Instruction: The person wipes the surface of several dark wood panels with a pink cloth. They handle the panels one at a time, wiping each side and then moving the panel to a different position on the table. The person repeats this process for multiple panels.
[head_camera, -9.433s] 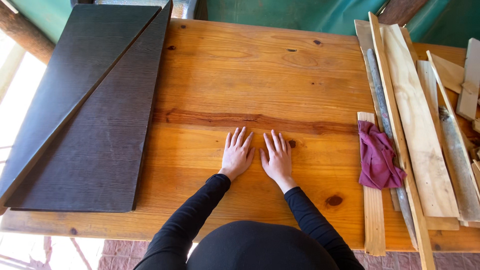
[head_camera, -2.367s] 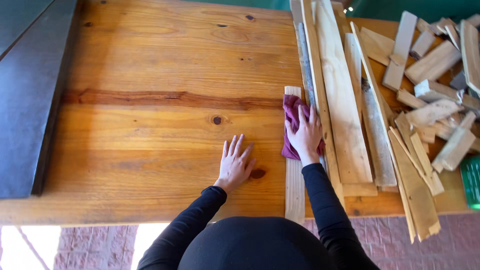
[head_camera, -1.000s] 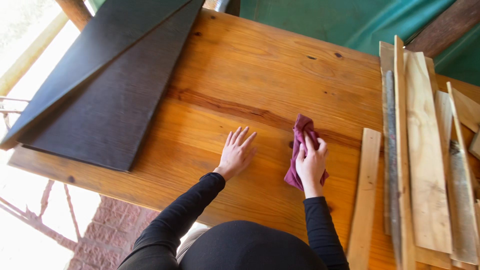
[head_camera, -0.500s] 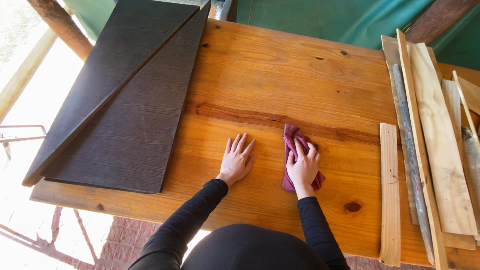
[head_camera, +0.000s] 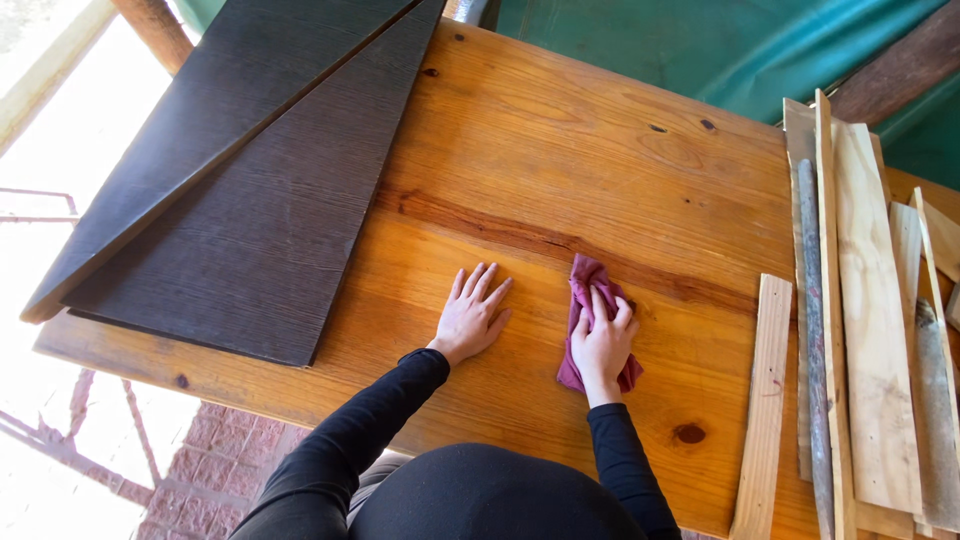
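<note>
My right hand (head_camera: 603, 340) presses a maroon cloth (head_camera: 586, 285) flat against the top of a varnished wooden table (head_camera: 560, 160), near its front edge. The cloth sticks out past my fingers toward the far side. My left hand (head_camera: 473, 314) lies flat on the bare wood just left of the cloth, fingers spread, holding nothing. Both arms are in black sleeves.
Two dark brown triangular boards (head_camera: 250, 190) cover the table's left part. Several pale wooden planks and strips (head_camera: 865, 330) lie lengthwise along the right side, one narrow strip (head_camera: 765, 400) nearest my right hand. Green sheeting (head_camera: 700, 50) hangs behind the table.
My right hand picked the cloth off the strips at the right and carried it left onto the bare table, where it now presses it down. My left hand has stayed flat.
</note>
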